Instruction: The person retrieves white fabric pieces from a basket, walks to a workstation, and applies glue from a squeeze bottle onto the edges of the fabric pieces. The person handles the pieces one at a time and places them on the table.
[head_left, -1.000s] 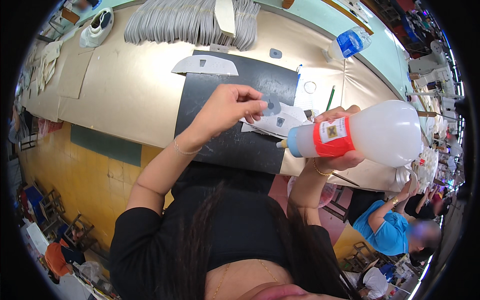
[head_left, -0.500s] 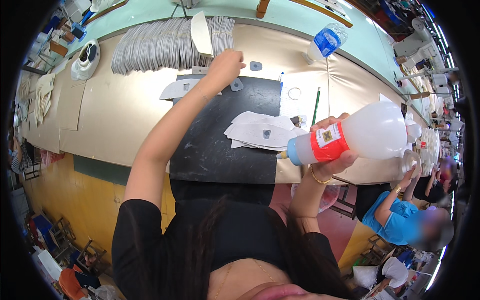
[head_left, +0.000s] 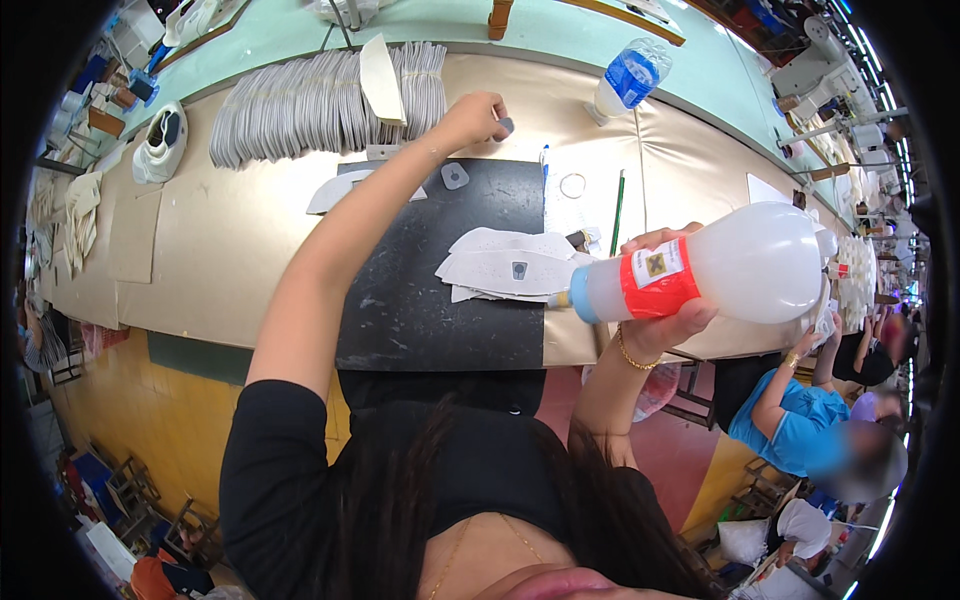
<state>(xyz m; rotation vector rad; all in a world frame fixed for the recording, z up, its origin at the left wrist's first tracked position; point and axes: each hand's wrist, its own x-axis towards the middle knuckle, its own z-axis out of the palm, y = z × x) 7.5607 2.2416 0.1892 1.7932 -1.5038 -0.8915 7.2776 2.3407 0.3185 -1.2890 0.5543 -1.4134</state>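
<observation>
My right hand [head_left: 663, 300] grips a big white plastic bottle [head_left: 740, 265] with a red label band, tipped sideways so its nozzle points at a small stack of white shoe-upper pieces [head_left: 510, 268] on the black mat [head_left: 420, 300]. My left hand [head_left: 478, 117] is stretched out to the far edge of the mat, pinching a small grey patch [head_left: 507, 125]. Another grey patch [head_left: 455, 176] lies on the mat just below that hand.
A long fanned row of white cut pieces [head_left: 310, 105] lies along the back of the beige table [head_left: 200, 240]. A water bottle [head_left: 628, 78], a green pencil [head_left: 617, 210], a white shoe [head_left: 160, 140] and a person in blue [head_left: 800, 420] at right are nearby.
My left hand has reached from the stack of white pieces out to the far edge of the mat. The right hand keeps holding the bottle tilted in about the same place.
</observation>
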